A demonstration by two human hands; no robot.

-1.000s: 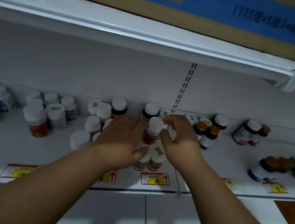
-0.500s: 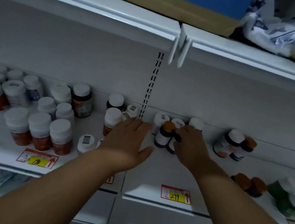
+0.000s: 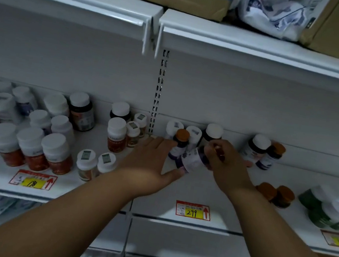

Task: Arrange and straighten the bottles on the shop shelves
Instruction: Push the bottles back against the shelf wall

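My right hand (image 3: 227, 165) grips a dark bottle with a white and purple label (image 3: 192, 160), tilted over to the left above the white shelf (image 3: 198, 191). My left hand (image 3: 149, 165) lies flat with straight fingers, its thumb and fingertips touching that bottle's lower end. Right behind stands an orange-capped bottle (image 3: 181, 140) among white-capped ones (image 3: 214, 132). Left of my hands are white-capped brown bottles (image 3: 116, 134) and a row of three red-bottomed bottles (image 3: 30, 147).
Two bottles (image 3: 261, 150) stand at the back right, two orange-capped ones (image 3: 275, 194) and green bottles (image 3: 325, 210) nearer the front right. Price tags (image 3: 193, 210) line the shelf edge. An upper shelf (image 3: 266, 50) carries a cardboard box and a bag.
My view has shifted right along the shelf. My right hand left the white-capped bottle, reached the orange-capped group and now tips a purple-labelled bottle; my left hand slid over to it.
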